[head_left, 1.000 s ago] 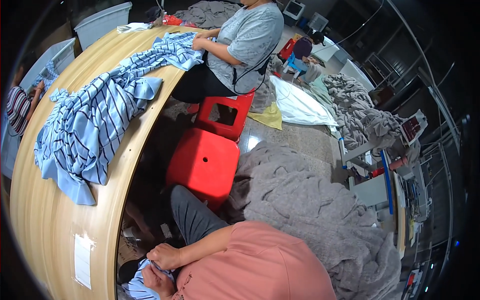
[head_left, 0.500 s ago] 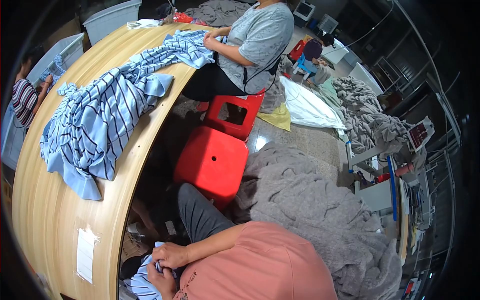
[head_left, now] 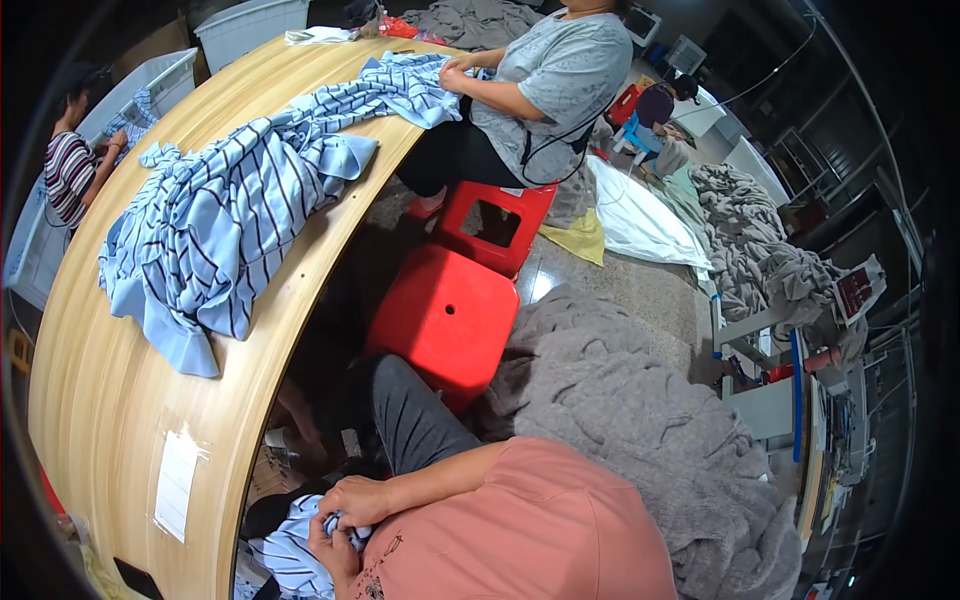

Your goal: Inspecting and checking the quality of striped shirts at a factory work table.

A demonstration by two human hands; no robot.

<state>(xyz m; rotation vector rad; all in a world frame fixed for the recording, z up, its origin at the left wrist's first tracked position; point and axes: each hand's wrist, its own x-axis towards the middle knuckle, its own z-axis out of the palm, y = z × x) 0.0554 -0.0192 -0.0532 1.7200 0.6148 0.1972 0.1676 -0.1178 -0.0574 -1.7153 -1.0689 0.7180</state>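
Low over my lap, both hands are closed on a light blue fabric piece with dark stripes. My right hand pinches a gathered bit of it from above. Close against it, my left hand grips the same fabric from below, its fingers partly hidden by cloth. The rest of the piece hangs down beside the table edge. On the wooden table lies a long heap of similar striped fabric, running toward a seated person in a grey top, whose hands are at its far end.
Red plastic stools stand beyond my knee. A large grey plush fabric pile covers the floor at my right. A paper sheet is taped to the table, with a dark flat object near it. Another person works by white bins.
The view has shifted slightly, so the scene sits farther right. My hands stay close together on the striped fabric, and the dark flat object on the table shows more.
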